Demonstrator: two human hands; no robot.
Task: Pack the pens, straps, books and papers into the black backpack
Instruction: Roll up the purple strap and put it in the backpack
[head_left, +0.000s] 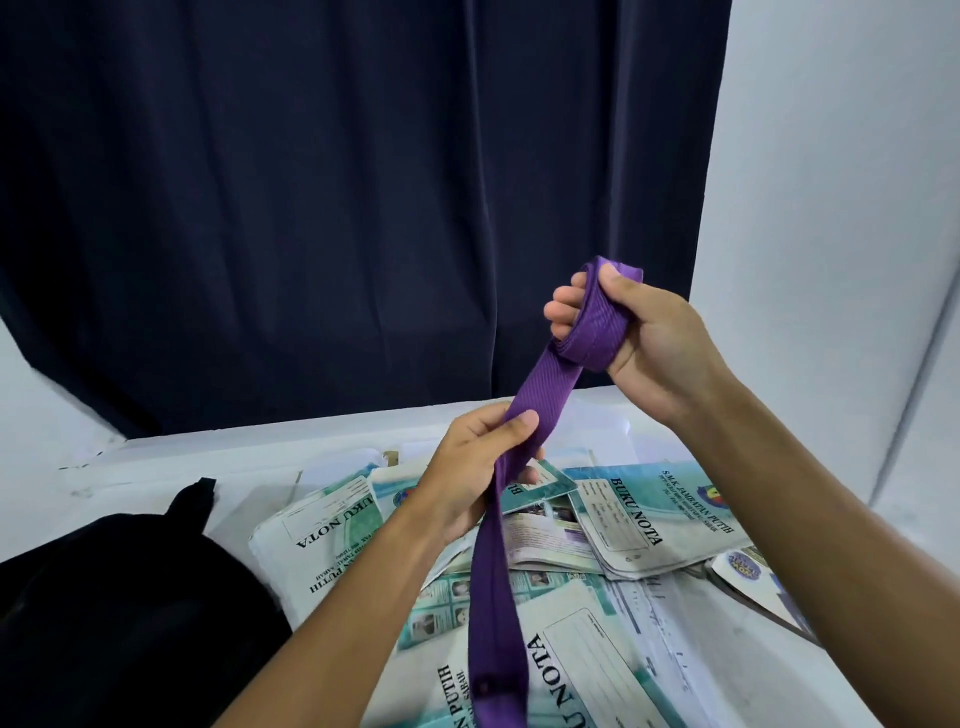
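Observation:
A long purple strap runs from the bottom of the view up between both hands. My right hand is raised above the table and grips the strap's upper end, which is wound in loops around its fingers. Lower down, my left hand pinches the strap's middle between thumb and fingers. The black backpack lies at the lower left on the white table. Several "Buku Nota" notebooks and papers lie scattered under my hands. No pens show.
A dark blue curtain hangs behind the table. A white wall stands at the right. A round sticker-marked book corner pokes out at the right of the pile.

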